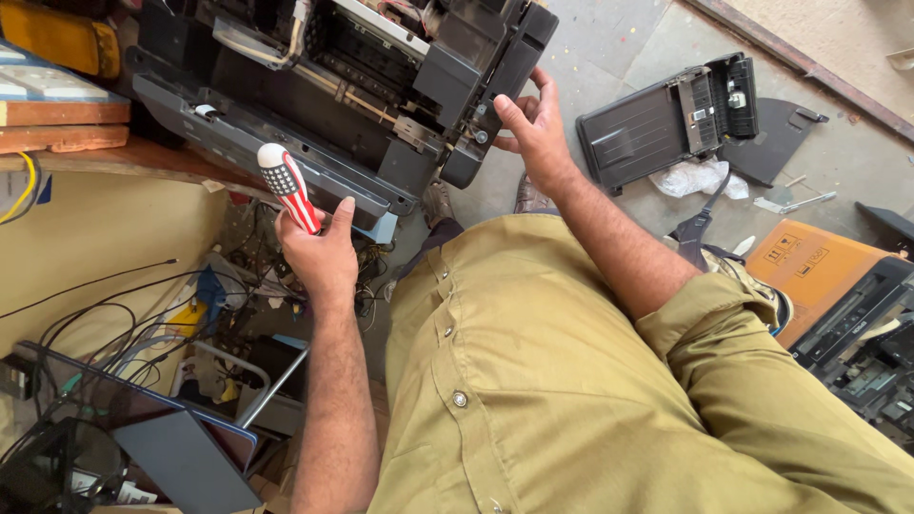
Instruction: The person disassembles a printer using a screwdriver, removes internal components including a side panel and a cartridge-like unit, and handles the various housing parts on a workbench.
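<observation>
Red-and-white striped, with a starred blue band and a white cap, the handle of a screwdriver (288,187) sits clenched in the left hand (319,252), pointing up and away toward the front lip of the opened printer (333,86). Its shaft is hidden inside the fist. The right hand (535,128) is spread around the printer's right end, thumb and fingers pressed on the dark casing near a rounded corner piece. The printer rests tilted on a wooden surface (114,157) at the far left, its cover off, so rails, cables and grey plastic frame show.

Near the left hand, below the surface's edge, lies a tangle of wires (124,324) and small parts, and nearer still a dark flat panel (181,457). The person's olive shirt (533,381) fills the near middle. To the right of the right hand, on the concrete floor (609,38), lies a detached black printer tray (666,114), with a crumpled white plastic bag (695,178) just beside it. Farther right sit an orange cardboard box (809,262) and another black printer (857,352).
</observation>
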